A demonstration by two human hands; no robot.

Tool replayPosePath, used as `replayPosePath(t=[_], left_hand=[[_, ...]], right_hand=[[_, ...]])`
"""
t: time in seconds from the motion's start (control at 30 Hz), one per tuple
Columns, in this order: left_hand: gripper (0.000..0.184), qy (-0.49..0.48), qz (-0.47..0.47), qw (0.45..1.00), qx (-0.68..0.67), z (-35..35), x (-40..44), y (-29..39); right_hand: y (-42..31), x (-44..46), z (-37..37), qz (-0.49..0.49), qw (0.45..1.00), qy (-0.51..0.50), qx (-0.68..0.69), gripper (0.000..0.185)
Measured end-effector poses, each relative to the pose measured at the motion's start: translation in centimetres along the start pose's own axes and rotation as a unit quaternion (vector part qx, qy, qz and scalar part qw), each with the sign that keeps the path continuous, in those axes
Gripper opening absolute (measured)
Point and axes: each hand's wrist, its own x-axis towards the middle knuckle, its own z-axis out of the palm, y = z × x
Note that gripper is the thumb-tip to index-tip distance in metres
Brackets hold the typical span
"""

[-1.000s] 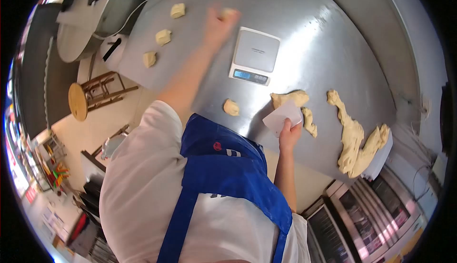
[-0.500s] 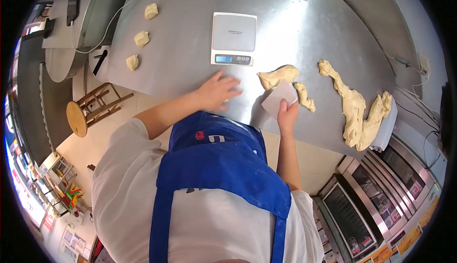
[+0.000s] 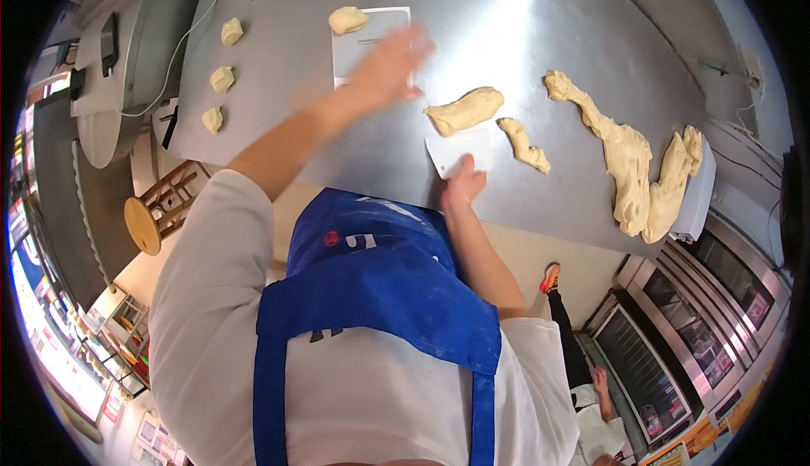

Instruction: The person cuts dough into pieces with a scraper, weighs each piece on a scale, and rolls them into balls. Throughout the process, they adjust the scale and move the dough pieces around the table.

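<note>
My left hand (image 3: 390, 67), blurred by motion, is over the lower right of a white kitchen scale (image 3: 389, 24), fingers apart and holding nothing I can see. It hides the scale's display. A lump of dough (image 3: 348, 19) sits on the scale's upper left corner. In my right hand (image 3: 463, 184) is a white dough scraper (image 3: 452, 147), its blade beside a larger piece of dough (image 3: 465, 111). A thin dough strip (image 3: 524, 146) lies just right of the scraper.
Several small dough pieces (image 3: 222, 79) form a row along the left of the metal table (image 3: 278, 132). Long dough masses (image 3: 627, 181) lie at the right, near a white container (image 3: 699, 198). Another person (image 3: 601, 424) is near the ovens (image 3: 645, 373) at lower right.
A lump of dough now rests on the scale. My left hand has moved up over the scale. My right hand has shifted slightly left with the scraper. Another person has come into view.
</note>
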Motion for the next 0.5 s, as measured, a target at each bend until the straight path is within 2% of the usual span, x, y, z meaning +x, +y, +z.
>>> replayPosePath(t=[0.03, 0.07, 0.1, 0.13, 0.17, 0.2, 0.23, 0.27, 0.3, 0.33, 0.37, 0.4, 0.43, 0.5], left_hand=[[0.079, -0.118, -0.056, 0.982, -0.138, 1.3, 0.7, 2.7], [0.079, -0.23, -0.112, 0.928, -0.271, 2.6, 1.3, 5.1], [0.076, -0.175, -0.114, 0.943, -0.258, 5.9, 0.7, 6.2], [0.073, -0.173, -0.15, 0.949, -0.219, 5.9, 1.5, 7.0], [0.07, -0.169, -0.187, 0.951, -0.181, 5.6, 2.2, 7.8], [0.07, -0.168, -0.186, 0.951, -0.182, 5.5, 3.2, 7.2], [0.068, -0.272, -0.234, 0.89, -0.282, 5.2, 4.6, 6.0], [0.065, -0.367, -0.281, 0.803, -0.376, 5.0, 4.7, 5.4], [0.065, -0.363, -0.29, 0.802, -0.376, 4.2, 3.7, 6.2], [0.066, -0.319, -0.274, 0.847, -0.326, 2.9, 2.5, 7.4], [0.066, -0.276, -0.255, 0.886, -0.273, 1.7, 1.5, 8.4], [0.066, -0.248, -0.234, 0.909, -0.241, 2.0, -0.3, 9.1], [0.066, -0.247, -0.238, 0.908, -0.24, 2.7, -2.4, 9.4], [0.064, -0.126, -0.155, 0.974, -0.108, 3.2, -5.7, 9.7]], right_hand=[[0.1, 0.7, 1.8, -0.014, 1.0, 0.01, 0.009, 0.026], [-0.3, 1.3, 3.7, 0.034, 0.999, 0.014, 0.041, 0.026], [-1.1, 1.7, 5.0, 0.079, 0.994, 0.018, 0.074, 0.025], [-2.8, 1.9, 4.8, 0.124, 0.983, -0.081, 0.11, 0.027], [-4.1, 2.1, 4.2, 0.121, 0.983, -0.079, 0.11, 0.027], [-5.2, 2.2, 3.5, 0.135, 0.972, -0.123, 0.151, 0.026], [-6.3, 2.2, 2.7, 0.151, 0.956, -0.167, 0.191, 0.026], [-7.5, 2.1, 1.0, 0.139, 0.963, -0.196, 0.12, 0.028], [-8.1, 1.8, -0.9, 0.096, 0.978, -0.182, 0.03, 0.027], [-7.9, 2.4, -2.7, 0.027, 0.98, -0.189, -0.064, 0.029], [-6.8, 3.1, -4.2, 0.001, 0.983, -0.126, -0.135, 0.027], [-5.7, 3.7, -5.4, -0.019, 0.987, -0.101, -0.12, 0.028], [-5.7, 3.3, -5.9, -0.019, 0.987, -0.105, -0.122, 0.028], [-5.8, 2.8, -6.0, -0.149, 0.973, -0.072, -0.161, 0.026]])
